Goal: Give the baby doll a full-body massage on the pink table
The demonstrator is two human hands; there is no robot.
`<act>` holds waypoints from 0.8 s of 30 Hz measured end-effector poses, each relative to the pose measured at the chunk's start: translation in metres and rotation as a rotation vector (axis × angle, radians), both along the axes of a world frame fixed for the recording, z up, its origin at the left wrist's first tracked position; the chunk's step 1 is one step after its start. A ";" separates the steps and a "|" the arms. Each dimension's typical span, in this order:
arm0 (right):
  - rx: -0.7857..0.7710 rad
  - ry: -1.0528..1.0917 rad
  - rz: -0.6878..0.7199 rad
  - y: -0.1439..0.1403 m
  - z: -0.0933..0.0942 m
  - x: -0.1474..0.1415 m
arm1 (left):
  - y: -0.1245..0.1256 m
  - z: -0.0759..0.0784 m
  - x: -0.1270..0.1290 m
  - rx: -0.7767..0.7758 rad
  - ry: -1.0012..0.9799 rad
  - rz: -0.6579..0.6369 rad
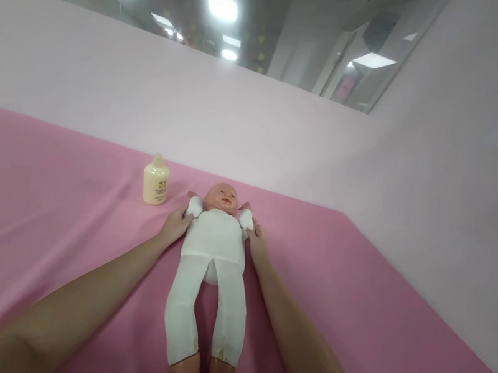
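Note:
A baby doll (214,250) in a white one-piece suit lies on its back on the pink sheet (34,228), head away from me and bare feet toward me. My left hand (175,225) rests against the doll's upper arm and side on the left. My right hand (258,241) touches the doll's other upper arm and side. Both hands press at the torso just below the raised arms. Whether the fingers close around the sleeves cannot be told.
A cream lotion bottle (156,180) stands upright on the sheet just left of the doll's head. Pale pink partition walls (285,135) run along the back and the right side. Ceiling lights show above them.

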State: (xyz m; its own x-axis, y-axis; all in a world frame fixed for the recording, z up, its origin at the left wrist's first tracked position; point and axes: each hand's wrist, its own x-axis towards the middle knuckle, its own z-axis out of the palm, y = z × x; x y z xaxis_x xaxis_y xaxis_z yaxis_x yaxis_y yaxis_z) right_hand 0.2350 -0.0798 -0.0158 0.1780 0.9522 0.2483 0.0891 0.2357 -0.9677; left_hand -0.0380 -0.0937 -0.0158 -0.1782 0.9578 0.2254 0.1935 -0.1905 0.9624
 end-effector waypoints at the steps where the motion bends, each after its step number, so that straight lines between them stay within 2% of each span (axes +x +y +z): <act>1: 0.001 0.042 0.014 0.000 0.000 0.000 | 0.001 0.000 0.000 0.009 -0.028 0.002; 6: 0.008 0.178 0.073 -0.006 0.004 -0.001 | 0.009 -0.006 -0.001 0.057 -0.128 0.003; 12: -0.002 0.287 0.115 -0.008 0.004 -0.001 | 0.016 -0.016 -0.001 0.087 -0.414 -0.065; 16: -0.015 0.240 0.166 -0.008 0.003 -0.003 | 0.013 -0.015 0.001 0.057 -0.377 -0.055; 24: 0.012 0.200 0.181 -0.004 0.001 -0.002 | 0.010 -0.009 0.003 0.068 -0.318 -0.050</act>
State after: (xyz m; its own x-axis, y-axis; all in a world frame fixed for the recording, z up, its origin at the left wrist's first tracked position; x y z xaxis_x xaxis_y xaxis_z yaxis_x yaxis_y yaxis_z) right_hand 0.2327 -0.0836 -0.0145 0.0515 0.9701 0.2372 -0.1485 0.2423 -0.9588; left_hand -0.0345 -0.0836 -0.0251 -0.2035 0.9518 0.2295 -0.1262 -0.2579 0.9579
